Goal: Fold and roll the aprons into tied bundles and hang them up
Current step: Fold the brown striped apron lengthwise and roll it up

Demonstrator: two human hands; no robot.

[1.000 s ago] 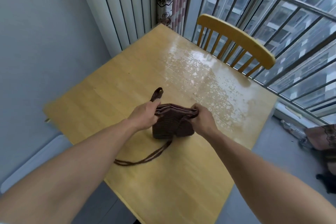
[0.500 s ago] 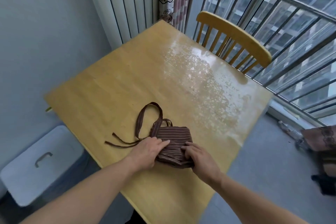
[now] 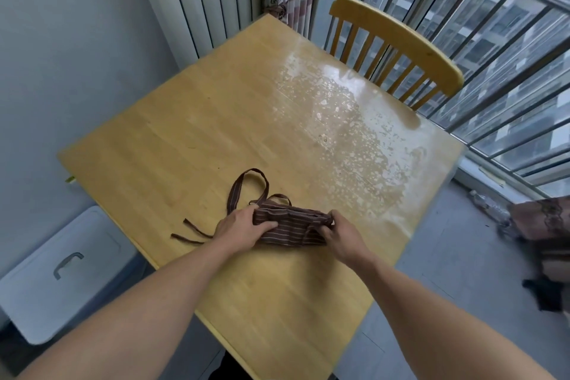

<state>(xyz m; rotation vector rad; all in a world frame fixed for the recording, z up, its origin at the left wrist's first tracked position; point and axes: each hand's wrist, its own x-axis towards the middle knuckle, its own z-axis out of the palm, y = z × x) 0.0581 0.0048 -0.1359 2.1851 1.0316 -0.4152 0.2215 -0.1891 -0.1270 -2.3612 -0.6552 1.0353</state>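
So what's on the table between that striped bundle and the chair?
Nothing: in the head view the table is bare from the folded apron to the chair, only worn, shiny patches.

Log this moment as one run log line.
step: rolling | apron: folded, on table | left hand: gripping | right hand: gripping | ties: loose

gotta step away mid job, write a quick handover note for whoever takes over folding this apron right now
Left hand: gripping the left end of the apron.
Right hand: pinching its right end.
Apron: folded into a compact striped bundle on the table, near the front edge. Neck loop and ties lie loose to the left.
Done: folding.
Left: roll tight, tie with the straps, hang up.
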